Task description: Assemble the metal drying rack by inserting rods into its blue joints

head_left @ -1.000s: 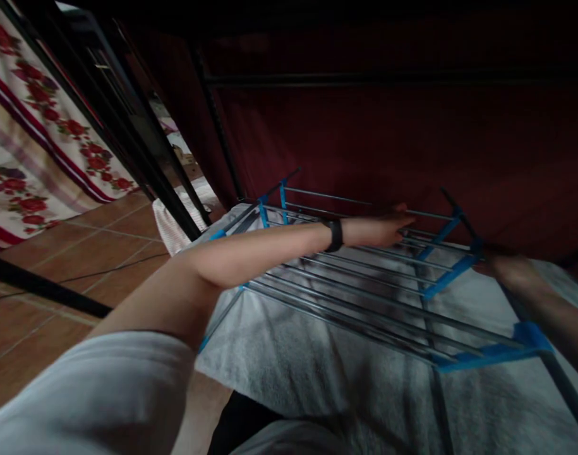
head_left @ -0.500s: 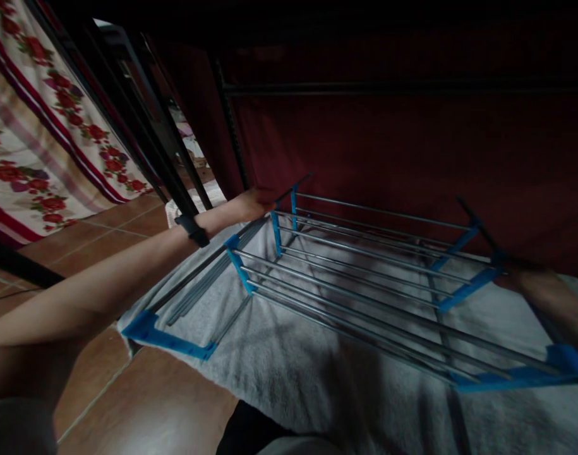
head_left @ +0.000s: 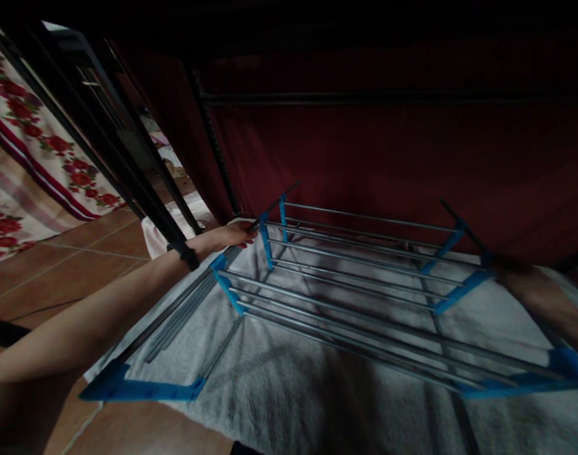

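A dark red curtain (head_left: pixel 388 164) filled most of the upper half of the frame, hung behind a thin black frame (head_left: pixel 213 136) that ran up from the middle left. Below it a pale grey towel (head_left: pixel 317 385) spread across the lower half of the frame, lying under a drying rack (head_left: pixel 355 284) of silver rods and bright blue plastic joints. The rack sat in the centre and reached toward the lower right, with one side wing (head_left: pixel 175 341) folded out and sloping down to the lower left, its blue end bar just above the bottom edge. Brown floor tiles (head_left: pixel 66 259) showed at the left, and beyond them, in the upper left, hung a cloth with red flowers (head_left: pixel 18 139) crossed by dark slanting bars. The person's left arm stretched from the lower left corner up to the middle of the frame, with a black band (head_left: pixel 188 255) around the wrist. The left hand (head_left: pixel 232 235) lay at the near left corner of the rack, where the wing met the main part, its fingers curled around the top rod next to a blue joint. The right forearm came in from the right edge, and the right hand (head_left: pixel 504 266) sat at the rack's far right corner beside another blue joint; that corner was dark and blurred, so whether the fingers gripped the rod or only rested there could not be told.
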### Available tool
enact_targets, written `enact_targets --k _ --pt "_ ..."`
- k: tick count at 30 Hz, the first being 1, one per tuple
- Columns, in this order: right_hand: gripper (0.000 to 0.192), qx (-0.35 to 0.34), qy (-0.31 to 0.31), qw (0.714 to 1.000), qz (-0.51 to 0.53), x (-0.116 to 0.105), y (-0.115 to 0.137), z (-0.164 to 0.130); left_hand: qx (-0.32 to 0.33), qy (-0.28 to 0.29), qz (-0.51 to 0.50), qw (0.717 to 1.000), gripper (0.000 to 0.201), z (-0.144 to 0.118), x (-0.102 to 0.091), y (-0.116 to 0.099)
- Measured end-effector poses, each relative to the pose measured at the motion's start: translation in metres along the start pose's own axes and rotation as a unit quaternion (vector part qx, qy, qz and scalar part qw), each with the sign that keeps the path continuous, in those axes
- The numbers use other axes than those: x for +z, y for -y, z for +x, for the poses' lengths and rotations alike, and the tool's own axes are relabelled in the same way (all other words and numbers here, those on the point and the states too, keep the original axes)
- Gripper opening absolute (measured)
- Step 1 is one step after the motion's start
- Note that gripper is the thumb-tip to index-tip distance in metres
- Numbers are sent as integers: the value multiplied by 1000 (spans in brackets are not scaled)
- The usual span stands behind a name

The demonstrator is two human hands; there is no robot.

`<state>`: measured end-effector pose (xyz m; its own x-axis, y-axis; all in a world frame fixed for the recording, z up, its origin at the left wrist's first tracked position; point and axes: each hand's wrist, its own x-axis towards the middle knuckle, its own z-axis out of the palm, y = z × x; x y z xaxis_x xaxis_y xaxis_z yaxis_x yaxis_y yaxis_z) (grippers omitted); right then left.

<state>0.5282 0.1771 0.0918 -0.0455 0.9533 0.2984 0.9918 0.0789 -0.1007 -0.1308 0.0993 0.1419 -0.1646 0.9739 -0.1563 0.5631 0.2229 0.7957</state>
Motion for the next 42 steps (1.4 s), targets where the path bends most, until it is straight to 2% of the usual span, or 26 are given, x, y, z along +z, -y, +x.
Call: enact_targets --k 2,4,7,9,11,12,14,16,19,22,25,29,37,42 --pt "43 2 -3 1000 -19 -8 8 -5 3 14 -36 999 58 5 -3 6" --pt "49 -29 -38 999 -7 -15 15 -9 2 26 -74 997 58 10 -5 12" --pt "56 -149 -85 985 13 -21 25 -13 -15 26 -151 988 56 16 -7 19" --pt "55 -213 -74 974 33 -20 38 -17 -36 23 -181 983 44 20 -7 25" --pt "50 -258 -19 964 59 -17 60 -24 -66 29 -181 981 31 23 -7 34" --pt "47 -280 28 957 70 -13 75 -28 -82 32 -177 980 28 25 -6 39" --pt "46 -324 125 934 85 -4 111 -36 -99 48 -176 978 32 28 -4 53" --pt "48 -380 221 894 85 11 150 -43 -95 77 -181 976 40 31 1 68" --pt "52 -425 244 866 94 42 206 -47 -55 117 -183 975 54 38 15 87" --pt "59 -420 245 867 112 78 254 -42 -14 132 -178 975 49 50 33 100" --pt "63 -376 248 888 89 109 295 -33 36 157 -137 977 37 61 49 105" --pt "64 -367 250 893 76 130 336 -19 65 169 -96 979 34 71 61 110" --pt "46 -349 300 882 106 152 386 1 70 161 -56 983 30 91 71 128" --pt "34 -354 300 877 125 161 398 3 88 149 -53 983 30 94 73 132"
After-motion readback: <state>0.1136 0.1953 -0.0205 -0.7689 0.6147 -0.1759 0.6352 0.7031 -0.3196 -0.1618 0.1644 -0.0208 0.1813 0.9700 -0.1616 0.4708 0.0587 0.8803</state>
